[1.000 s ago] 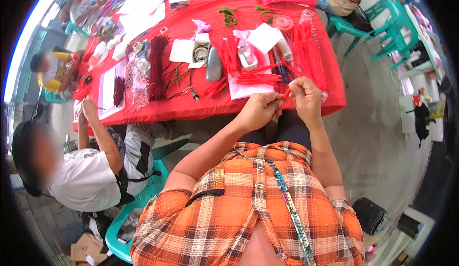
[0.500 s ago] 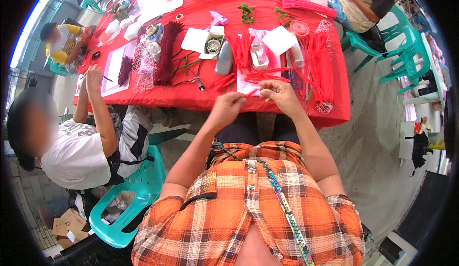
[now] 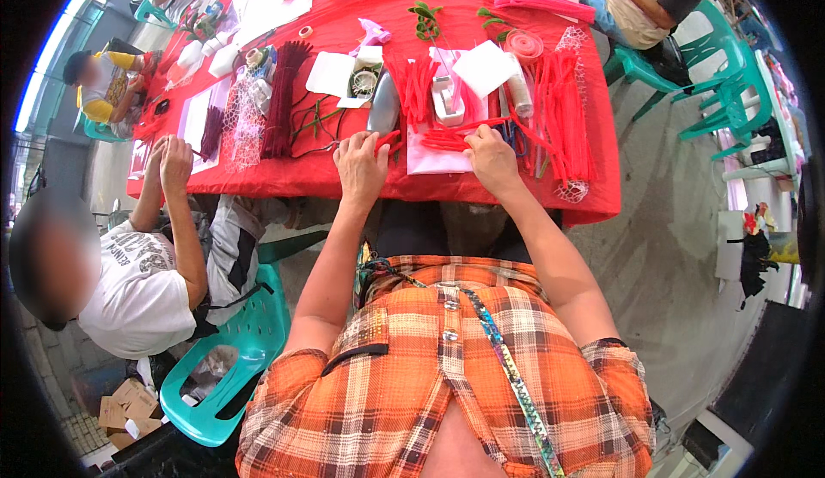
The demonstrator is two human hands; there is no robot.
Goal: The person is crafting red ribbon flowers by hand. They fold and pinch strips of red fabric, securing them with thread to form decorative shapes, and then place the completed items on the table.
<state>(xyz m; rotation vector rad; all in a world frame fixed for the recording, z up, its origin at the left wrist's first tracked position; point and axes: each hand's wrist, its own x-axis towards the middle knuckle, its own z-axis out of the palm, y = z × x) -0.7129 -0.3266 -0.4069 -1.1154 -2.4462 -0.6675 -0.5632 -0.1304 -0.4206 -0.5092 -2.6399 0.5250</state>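
My left hand (image 3: pixel 362 168) is over the left end of some short red pipe cleaners (image 3: pixel 389 139), its thumb apart from its fingers. The thumb touches or nearly touches them. A pale grey rounded object (image 3: pixel 384 107) stands just beyond that hand. With curled fingers my right hand (image 3: pixel 492 162) grips at the right end of another small bunch of red pipe cleaners (image 3: pixel 443 140), lying on a pink-white sheet (image 3: pixel 438 163). Exactly how many it holds is hidden. Beyond the sheet is a white tape dispenser (image 3: pixel 447 101).
The red-covered table (image 3: pixel 335 187) carries long red pipe cleaners (image 3: pixel 560 108), a dark maroon bundle (image 3: pixel 284 104), white net (image 3: pixel 253 125), an open box (image 3: pixel 365 76) and green leaves (image 3: pixel 425 21). At left a person in a white shirt (image 3: pixel 142 284) sits on a green chair (image 3: pixel 225 366).
My hands were close together with a short red piece between them. They have parted: the left moved left and forward onto red pieces, the right stays near the bunch with its fingers lowered.
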